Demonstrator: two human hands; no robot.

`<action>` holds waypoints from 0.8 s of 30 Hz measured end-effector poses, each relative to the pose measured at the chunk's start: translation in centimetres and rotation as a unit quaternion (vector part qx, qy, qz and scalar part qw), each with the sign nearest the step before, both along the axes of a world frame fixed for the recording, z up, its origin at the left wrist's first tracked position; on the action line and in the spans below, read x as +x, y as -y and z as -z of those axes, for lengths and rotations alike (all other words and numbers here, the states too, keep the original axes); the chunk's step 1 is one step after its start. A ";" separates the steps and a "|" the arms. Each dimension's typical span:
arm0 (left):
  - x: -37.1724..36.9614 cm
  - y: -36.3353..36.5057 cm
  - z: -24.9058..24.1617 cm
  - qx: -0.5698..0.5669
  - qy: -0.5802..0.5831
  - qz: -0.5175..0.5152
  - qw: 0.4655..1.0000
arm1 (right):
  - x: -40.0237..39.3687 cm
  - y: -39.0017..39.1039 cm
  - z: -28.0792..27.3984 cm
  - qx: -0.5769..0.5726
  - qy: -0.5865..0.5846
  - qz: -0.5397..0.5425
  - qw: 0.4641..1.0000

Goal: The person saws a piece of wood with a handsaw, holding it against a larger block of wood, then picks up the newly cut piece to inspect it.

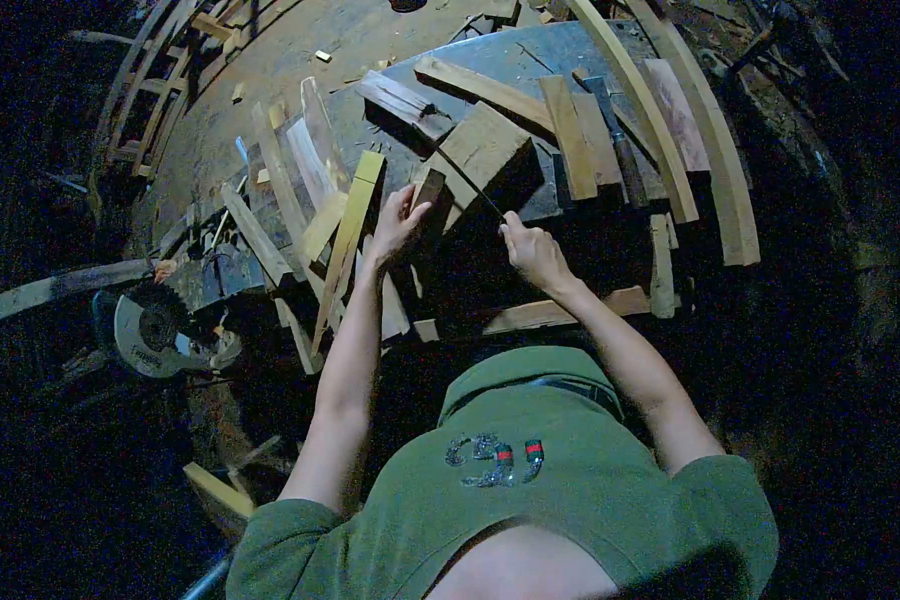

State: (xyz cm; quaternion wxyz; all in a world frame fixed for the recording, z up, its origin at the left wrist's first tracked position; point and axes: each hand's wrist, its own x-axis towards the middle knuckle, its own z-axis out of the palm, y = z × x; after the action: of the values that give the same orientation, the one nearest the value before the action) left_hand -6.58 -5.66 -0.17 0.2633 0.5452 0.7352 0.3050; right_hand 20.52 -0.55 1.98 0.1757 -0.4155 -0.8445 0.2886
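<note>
My right hand (537, 255) is closed around the near end of a thin dark rod (470, 180), which slants up and left across a thick wooden block (488, 150). Beside the block's left edge, my left hand (400, 225) has its thumb and fingers around the near side of a short dark-faced wood piece (427, 190); its fingers are partly hidden. A long yellowish strip (350, 235) lies just left of that hand. Past the rod's far end is a weathered grey piece (405, 103).
Long curved boards (705, 130) lie at the right, near upright-lying short planks (570, 140). More wood strips (285, 175) lean at the left. A circular-blade power saw (153, 330) sits at the lower left. A board (560, 312) runs along the near edge.
</note>
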 end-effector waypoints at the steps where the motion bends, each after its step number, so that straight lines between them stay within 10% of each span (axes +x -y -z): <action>1: 0.1 0.1 0.1 0.027 -0.058 0.007 0.998 | -0.2 0.3 0.2 -0.006 0.002 -0.005 1.000; 12: 3.9 -1.0 -1.7 -0.017 -0.330 -0.073 0.941 | -2.3 -0.5 -0.7 -0.017 -0.025 -0.028 0.999; 24: 3.3 -1.6 -2.1 0.001 -0.221 -0.188 0.957 | -3.6 -0.7 -0.8 0.022 0.055 -0.077 0.995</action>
State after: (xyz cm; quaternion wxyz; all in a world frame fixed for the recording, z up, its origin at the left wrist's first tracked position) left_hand -3.26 -4.11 1.96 0.0317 0.4508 0.8641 0.2216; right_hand 16.93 0.18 2.76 0.1154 -0.3608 -0.8885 0.2591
